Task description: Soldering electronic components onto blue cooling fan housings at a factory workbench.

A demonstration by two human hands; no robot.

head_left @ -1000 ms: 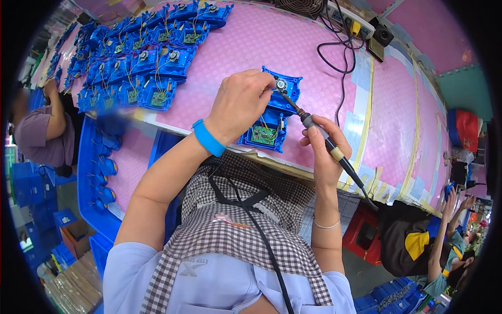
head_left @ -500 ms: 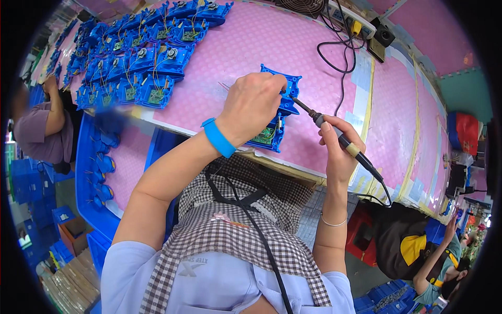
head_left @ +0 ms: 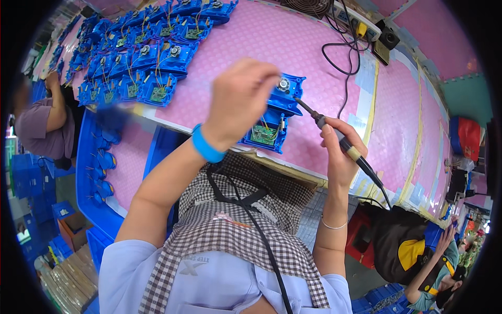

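My right hand (head_left: 342, 149) grips a soldering iron (head_left: 346, 144) by its dark handle, the tip pointing up and left to the edge of a blue plastic housing half (head_left: 293, 86). A round speaker (head_left: 283, 85) sits in that half. Next to it on the near side lies a second blue half (head_left: 280, 144) holding a green circuit board (head_left: 263, 134) with thin wires. My left hand (head_left: 243, 91), blurred by motion, hovers left of the speaker with fingers drawn together in a pinch. What it holds, if anything, cannot be made out. A blue band circles that wrist.
Rows of similar blue housings (head_left: 157, 63) with boards and speakers fill the bench's left. A blue bin (head_left: 89, 172) with blue wired parts stands below them. Black cables (head_left: 342, 68) run from a power strip (head_left: 366, 29) at the back right. Other people sit left and right.
My left hand has pulled back to the left from the housing, uncovering the speaker. The soldering iron has stayed almost in place, its tip still beside the upper half.
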